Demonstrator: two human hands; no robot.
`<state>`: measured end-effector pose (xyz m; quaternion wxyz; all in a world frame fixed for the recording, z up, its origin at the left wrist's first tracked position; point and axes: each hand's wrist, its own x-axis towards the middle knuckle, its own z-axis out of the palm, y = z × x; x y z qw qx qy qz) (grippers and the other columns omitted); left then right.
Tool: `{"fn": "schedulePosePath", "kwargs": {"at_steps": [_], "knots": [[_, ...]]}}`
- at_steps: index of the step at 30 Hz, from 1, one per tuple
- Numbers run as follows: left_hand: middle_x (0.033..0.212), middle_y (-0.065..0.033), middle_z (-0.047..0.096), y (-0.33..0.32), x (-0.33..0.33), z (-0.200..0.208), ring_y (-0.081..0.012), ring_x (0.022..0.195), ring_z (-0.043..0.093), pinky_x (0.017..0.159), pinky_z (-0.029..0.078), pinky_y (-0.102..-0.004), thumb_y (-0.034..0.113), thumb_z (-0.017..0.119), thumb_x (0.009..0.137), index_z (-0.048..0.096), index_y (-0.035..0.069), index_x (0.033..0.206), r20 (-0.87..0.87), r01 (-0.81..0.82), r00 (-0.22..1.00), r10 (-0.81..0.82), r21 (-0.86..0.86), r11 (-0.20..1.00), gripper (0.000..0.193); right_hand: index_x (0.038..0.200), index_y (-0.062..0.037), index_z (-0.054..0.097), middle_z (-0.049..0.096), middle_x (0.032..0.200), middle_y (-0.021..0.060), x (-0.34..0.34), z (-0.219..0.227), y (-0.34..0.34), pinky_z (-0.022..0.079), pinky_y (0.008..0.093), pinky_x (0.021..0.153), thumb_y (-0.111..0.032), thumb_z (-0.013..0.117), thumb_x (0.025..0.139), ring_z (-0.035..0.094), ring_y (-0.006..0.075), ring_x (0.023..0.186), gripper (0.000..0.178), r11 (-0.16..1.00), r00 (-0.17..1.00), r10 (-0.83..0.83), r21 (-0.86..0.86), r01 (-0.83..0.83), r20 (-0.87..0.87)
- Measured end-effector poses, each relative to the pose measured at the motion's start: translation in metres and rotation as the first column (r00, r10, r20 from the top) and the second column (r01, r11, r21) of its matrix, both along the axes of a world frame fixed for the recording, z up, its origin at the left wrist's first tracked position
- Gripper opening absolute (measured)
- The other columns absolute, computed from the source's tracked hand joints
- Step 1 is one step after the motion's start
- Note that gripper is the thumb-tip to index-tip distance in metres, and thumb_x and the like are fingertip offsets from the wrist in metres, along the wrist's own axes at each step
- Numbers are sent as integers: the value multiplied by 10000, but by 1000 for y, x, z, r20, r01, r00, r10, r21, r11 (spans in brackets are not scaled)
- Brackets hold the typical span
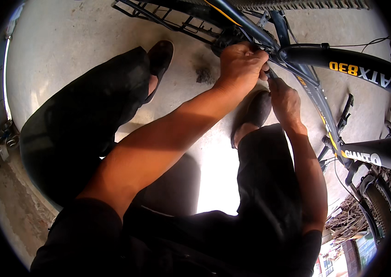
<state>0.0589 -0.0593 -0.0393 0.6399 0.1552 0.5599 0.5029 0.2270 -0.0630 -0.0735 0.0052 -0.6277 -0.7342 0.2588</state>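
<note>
A black bicycle (313, 94) with yellow accents fills the upper right. My left hand (241, 64) is closed against the frame where several tubes meet, fingers pinched together; what they hold is hidden. Just below and to the right, my right hand (285, 101) is closed around a slim dark tool (271, 73). The tool's upper end points up toward the fingertips of my left hand and the frame joint. Its tip cannot be made out. Behind my left hand lie the crank area (226, 39) and a black rear rack (177, 21).
A knobby tyre (306, 4) crosses the top edge, and the front wheel (377, 201) stands at the lower right. My dark shoes (161, 60) rest on the concrete floor (84, 41), beside a dark stain (203, 75). Dry sticks (350, 219) lie at the lower right.
</note>
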Motion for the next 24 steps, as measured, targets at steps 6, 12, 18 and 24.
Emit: {"fn": "schedulePosePath", "kwargs": {"at_steps": [6,12,18,24], "knots": [[651,-82,607,-1,2,1,-135,479,561,464,465,-243,104,638,825,613,-15,790,68,-53,996,54,-8,999,126,911,-34,617,610,671,195,12,-16,2,463,429,599,-247,491,934,608,392,665,249,998,997,19,68,-13,-80],[664,-53,619,-2,-7,-10,-104,535,561,497,466,-237,80,683,778,627,-34,822,-150,-80,983,103,150,985,135,896,-25,630,633,807,235,-17,38,1,455,484,730,-310,513,895,604,417,826,309,988,999,-10,-155,17,46],[903,-42,645,-7,-30,-29,-132,770,613,733,499,-253,89,679,805,650,-7,939,-719,76,649,250,388,918,167,909,-33,655,636,805,228,-16,52,13,461,474,733,-303,524,882,606,410,821,301,991,1000,12,-132,-12,1],[964,-92,654,-2,-43,-26,-272,852,640,761,502,-318,79,635,816,662,32,992,-892,423,338,301,430,798,184,928,-68,611,645,834,201,17,-30,3,456,490,732,-320,478,918,603,407,843,285,998,1000,2,-63,0,27]]}}
